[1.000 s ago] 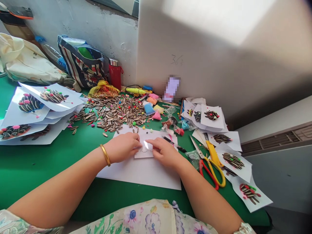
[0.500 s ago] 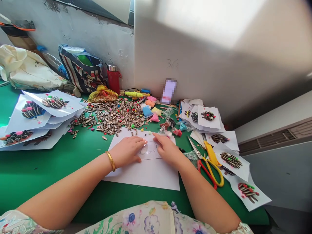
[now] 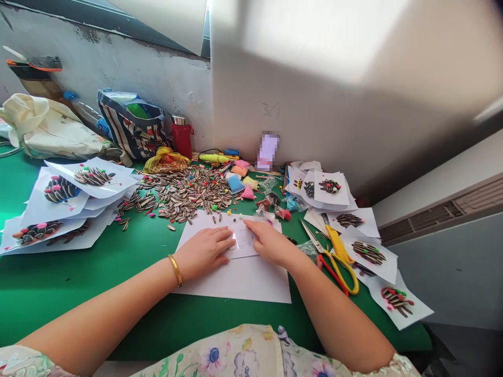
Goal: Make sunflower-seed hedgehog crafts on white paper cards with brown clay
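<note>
Both hands rest on the small sheet of paper in front of me, apart from each other. I have the left hand [image 3: 206, 250] laid palm down at its left, fingers stretched out and close together, clamped on nothing that I can see. Around its wrist sits a gold bracelet [image 3: 175, 270]. The right hand [image 3: 271, 243] is at the other side, index finger pointing across the paper, thumb spread from it with nothing visible in the gap; its remaining fingers are hidden from me. Between the two I can see the small sheet [image 3: 246, 238] with a rounded outline drawn on it, partly covered by my fingers. It lies over a large sheet [image 3: 243, 283] on the green surface [image 3: 118, 256].

Just beyond the left fingertips I see a few loose seeds and little coloured balls. Farther off spreads a heap of striped seeds [image 3: 192, 196], with small coloured packets [image 3: 236, 183] at its right. To the right of the right hand lie scissors [image 3: 323, 251] and a yellow cutter [image 3: 338, 243], then finished-looking seed pictures [image 3: 369, 252]. More pictures [image 3: 94, 176] are stacked at left, and a red flask [image 3: 182, 139] stands at the far side.
</note>
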`<action>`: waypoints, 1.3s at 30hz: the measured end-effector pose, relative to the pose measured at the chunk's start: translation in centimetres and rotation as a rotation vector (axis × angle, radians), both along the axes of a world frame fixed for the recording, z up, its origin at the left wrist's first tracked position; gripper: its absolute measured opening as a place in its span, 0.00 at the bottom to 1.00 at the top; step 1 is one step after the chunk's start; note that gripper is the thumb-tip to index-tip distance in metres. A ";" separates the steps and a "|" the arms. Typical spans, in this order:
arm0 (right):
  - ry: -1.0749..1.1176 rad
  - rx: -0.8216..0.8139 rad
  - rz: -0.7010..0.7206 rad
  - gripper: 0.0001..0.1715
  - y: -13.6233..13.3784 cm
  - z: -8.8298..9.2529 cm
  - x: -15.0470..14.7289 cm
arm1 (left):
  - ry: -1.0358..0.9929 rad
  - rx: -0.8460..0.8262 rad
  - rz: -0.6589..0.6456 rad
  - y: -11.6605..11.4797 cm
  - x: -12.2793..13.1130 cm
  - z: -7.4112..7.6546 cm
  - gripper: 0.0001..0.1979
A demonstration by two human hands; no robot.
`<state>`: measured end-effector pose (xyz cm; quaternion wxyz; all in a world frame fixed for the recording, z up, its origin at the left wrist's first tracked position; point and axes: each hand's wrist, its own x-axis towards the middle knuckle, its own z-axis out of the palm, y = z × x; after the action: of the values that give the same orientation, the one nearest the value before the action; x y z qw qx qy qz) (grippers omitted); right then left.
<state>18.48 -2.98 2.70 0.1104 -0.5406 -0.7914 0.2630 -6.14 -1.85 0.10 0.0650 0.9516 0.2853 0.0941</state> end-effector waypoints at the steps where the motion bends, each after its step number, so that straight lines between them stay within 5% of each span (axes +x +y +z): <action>1: -0.009 -0.005 0.004 0.40 0.0 0.0 0.0 | 0.002 0.010 0.008 -0.1 0.0 -0.1 0.21; 11: 0.133 0.144 -0.008 0.33 -0.6 -3.2 0.8 | -0.076 -0.043 -0.001 0.0 -0.5 -0.6 0.23; 17: 0.073 0.232 0.132 0.22 -1.4 -2.6 0.6 | -0.104 -0.046 -0.011 0.4 -0.5 -0.5 0.18; 39: -0.125 0.199 0.204 0.28 -3.7 -1.8 -1.5 | -0.098 -0.048 0.003 0.0 -0.4 -0.3 0.19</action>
<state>16.93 -6.71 0.92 0.0864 -0.4591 -0.8697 0.1591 -6.54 -1.82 -0.24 0.1016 0.9435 0.2855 0.1339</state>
